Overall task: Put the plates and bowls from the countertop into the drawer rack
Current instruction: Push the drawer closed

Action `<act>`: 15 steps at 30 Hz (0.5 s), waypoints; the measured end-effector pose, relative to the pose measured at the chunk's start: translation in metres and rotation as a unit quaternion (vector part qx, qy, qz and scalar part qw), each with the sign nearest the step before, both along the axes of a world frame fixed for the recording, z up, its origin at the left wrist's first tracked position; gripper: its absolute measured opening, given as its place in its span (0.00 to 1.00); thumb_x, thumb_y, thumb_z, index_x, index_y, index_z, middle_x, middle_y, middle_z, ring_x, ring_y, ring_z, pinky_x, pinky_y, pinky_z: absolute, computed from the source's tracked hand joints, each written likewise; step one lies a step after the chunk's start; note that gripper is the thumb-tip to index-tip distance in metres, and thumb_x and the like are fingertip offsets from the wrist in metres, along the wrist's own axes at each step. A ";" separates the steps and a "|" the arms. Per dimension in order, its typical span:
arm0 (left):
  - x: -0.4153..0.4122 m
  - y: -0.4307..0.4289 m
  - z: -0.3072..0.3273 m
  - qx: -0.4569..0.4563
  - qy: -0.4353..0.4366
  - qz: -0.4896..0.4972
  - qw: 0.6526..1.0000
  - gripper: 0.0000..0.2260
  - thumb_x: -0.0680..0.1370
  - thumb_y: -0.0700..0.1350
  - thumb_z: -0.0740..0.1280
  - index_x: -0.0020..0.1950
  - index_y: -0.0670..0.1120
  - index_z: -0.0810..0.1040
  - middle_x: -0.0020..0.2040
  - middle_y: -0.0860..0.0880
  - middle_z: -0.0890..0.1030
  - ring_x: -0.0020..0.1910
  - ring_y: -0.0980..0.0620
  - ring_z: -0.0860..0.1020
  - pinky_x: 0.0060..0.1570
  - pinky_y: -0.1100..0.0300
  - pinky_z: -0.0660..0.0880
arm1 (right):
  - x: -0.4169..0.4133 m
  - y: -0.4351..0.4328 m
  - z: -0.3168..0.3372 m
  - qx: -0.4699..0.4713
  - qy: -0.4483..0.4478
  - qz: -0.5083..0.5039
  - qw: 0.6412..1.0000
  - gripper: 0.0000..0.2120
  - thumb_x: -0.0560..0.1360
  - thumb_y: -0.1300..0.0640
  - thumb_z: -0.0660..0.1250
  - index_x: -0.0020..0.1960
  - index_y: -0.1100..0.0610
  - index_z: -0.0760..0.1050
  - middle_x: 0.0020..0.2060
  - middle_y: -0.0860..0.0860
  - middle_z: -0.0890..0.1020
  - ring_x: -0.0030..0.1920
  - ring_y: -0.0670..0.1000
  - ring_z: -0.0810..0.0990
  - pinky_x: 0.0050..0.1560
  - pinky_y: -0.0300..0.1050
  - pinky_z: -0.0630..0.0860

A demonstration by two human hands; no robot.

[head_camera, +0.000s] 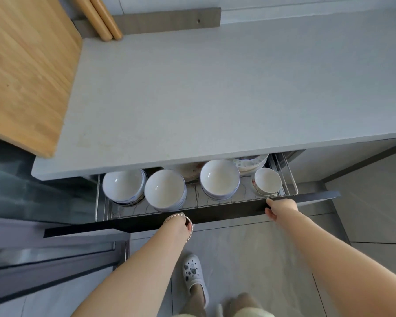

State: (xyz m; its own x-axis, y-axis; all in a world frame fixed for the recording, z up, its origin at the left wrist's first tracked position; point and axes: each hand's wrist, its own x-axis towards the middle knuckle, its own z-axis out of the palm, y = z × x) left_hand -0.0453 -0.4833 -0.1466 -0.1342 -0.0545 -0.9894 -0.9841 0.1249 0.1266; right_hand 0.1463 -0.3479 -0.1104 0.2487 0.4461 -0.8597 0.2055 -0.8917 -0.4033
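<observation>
Two hands meet the dark flat drawer front (226,212). The right hand (279,208) grips its top edge, thumb on the face. The left hand (180,221) has its fingers hidden, so its grip cannot be told. In the silver wire drawer rack (292,179) sit four stacks of white ceramic bowls (165,191), with two piles of patterned plates (252,163) behind them, under the pale grey countertop (215,88).

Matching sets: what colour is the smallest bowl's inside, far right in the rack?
The smallest bowl is plain white inside; the head view shows it best.
</observation>
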 end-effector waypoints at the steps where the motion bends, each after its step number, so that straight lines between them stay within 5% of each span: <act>1: -0.003 0.002 -0.002 0.014 -0.007 -0.010 1.000 0.07 0.81 0.39 0.57 0.51 0.39 0.73 0.43 0.40 0.75 0.40 0.47 0.77 0.30 0.68 0.72 | -0.005 0.006 0.000 0.004 0.006 0.007 1.000 0.15 0.77 0.65 0.64 0.62 0.68 0.69 0.32 0.55 0.70 0.15 0.52 0.73 0.12 0.32 0.67; 3: -0.014 0.013 0.008 -0.013 -0.003 -0.011 1.000 0.15 0.79 0.41 0.62 0.66 0.39 0.71 0.62 0.42 0.77 0.60 0.46 0.78 0.41 0.65 0.75 | -0.017 0.019 0.000 0.024 0.025 0.011 0.999 0.17 0.77 0.66 0.63 0.65 0.68 0.68 0.33 0.54 0.70 0.24 0.51 0.74 0.28 0.31 0.77; 5: -0.020 0.022 0.008 0.009 0.008 -0.021 1.000 0.20 0.80 0.42 0.61 0.71 0.40 0.66 0.71 0.44 0.71 0.68 0.46 0.73 0.53 0.64 0.74 | -0.025 0.030 -0.002 0.023 0.040 -0.001 0.999 0.16 0.77 0.67 0.63 0.64 0.68 0.69 0.33 0.54 0.71 0.30 0.49 0.72 0.53 0.38 0.79; 6: -0.021 0.026 0.013 0.022 0.025 -0.051 0.998 0.21 0.81 0.42 0.59 0.73 0.39 0.63 0.73 0.42 0.68 0.71 0.46 0.70 0.60 0.63 0.72 | -0.028 0.035 -0.001 0.015 0.046 -0.005 0.999 0.14 0.76 0.68 0.63 0.61 0.66 0.71 0.33 0.54 0.71 0.31 0.48 0.72 0.54 0.38 0.79; 10: -0.027 0.044 0.023 0.043 0.089 -0.083 0.992 0.21 0.83 0.41 0.53 0.74 0.36 0.59 0.74 0.39 0.64 0.73 0.45 0.65 0.72 0.61 0.63 | -0.036 0.063 -0.007 0.010 0.077 -0.033 0.996 0.04 0.75 0.72 0.63 0.46 0.65 0.71 0.34 0.56 0.73 0.33 0.49 0.73 0.19 0.33 0.75; 12: -0.039 0.059 0.017 0.035 0.083 -0.064 0.994 0.20 0.82 0.41 0.55 0.73 0.37 0.62 0.71 0.39 0.69 0.70 0.47 0.71 0.65 0.63 0.70 | -0.041 0.072 -0.011 0.014 0.099 -0.050 0.994 0.12 0.75 0.73 0.62 0.58 0.66 0.71 0.35 0.57 0.73 0.34 0.50 0.74 0.19 0.33 0.75; 13: -0.045 0.065 0.017 0.025 0.072 -0.027 0.997 0.18 0.81 0.40 0.57 0.71 0.37 0.66 0.67 0.40 0.74 0.62 0.49 0.78 0.54 0.66 0.76 | -0.044 0.077 -0.015 0.015 0.112 -0.062 0.992 0.18 0.75 0.73 0.61 0.64 0.66 0.68 0.36 0.57 0.73 0.34 0.50 0.74 0.21 0.33 0.76; 15: -0.053 0.075 0.013 0.016 0.074 0.018 0.997 0.08 0.80 0.37 0.59 0.57 0.36 0.74 0.50 0.41 0.78 0.29 0.53 0.84 0.23 0.69 0.75 | -0.051 0.084 -0.013 0.015 0.150 -0.082 0.985 0.26 0.75 0.76 0.56 0.72 0.62 0.62 0.37 0.57 0.74 0.36 0.51 0.75 0.33 0.36 0.80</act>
